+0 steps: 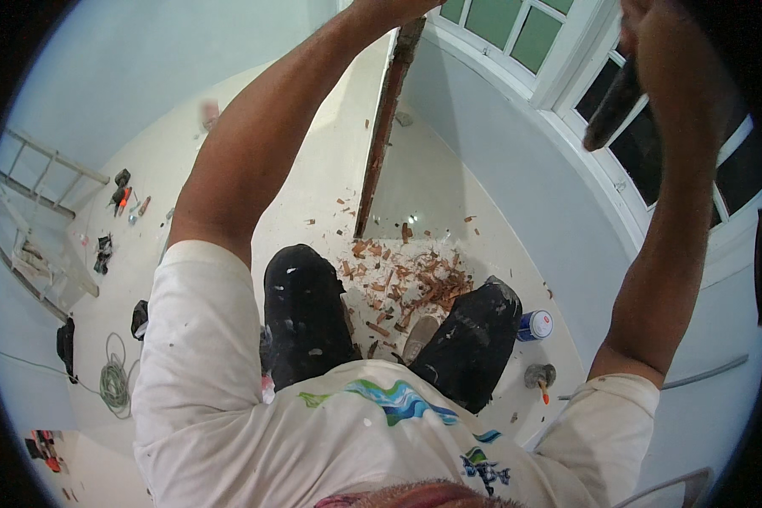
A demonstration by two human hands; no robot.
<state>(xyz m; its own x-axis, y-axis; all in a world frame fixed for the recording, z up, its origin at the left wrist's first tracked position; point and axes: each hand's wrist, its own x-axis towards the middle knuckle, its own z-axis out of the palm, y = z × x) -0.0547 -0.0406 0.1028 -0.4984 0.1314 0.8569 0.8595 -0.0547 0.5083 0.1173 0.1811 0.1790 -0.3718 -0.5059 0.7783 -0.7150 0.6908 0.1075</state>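
My left hand is raised at the upper edge of the view, beside the top of an upright door-like panel. Its fingers are mostly cut off, so whatever it may hold is hidden. The panel's narrow edge faces me, bare brown wood and rough, with a pale face on its left. At the upper right, my right hand is closed around a dark tool handle, whose thick end points down and left. The tool's head is out of sight. Wood shavings lie heaped below the panel, between my knees.
By my right knee stand a blue and white can and a small round container with an orange-handled tool. White-framed windows line the right wall. To the left are a ladder, scattered tools and a coiled cable.
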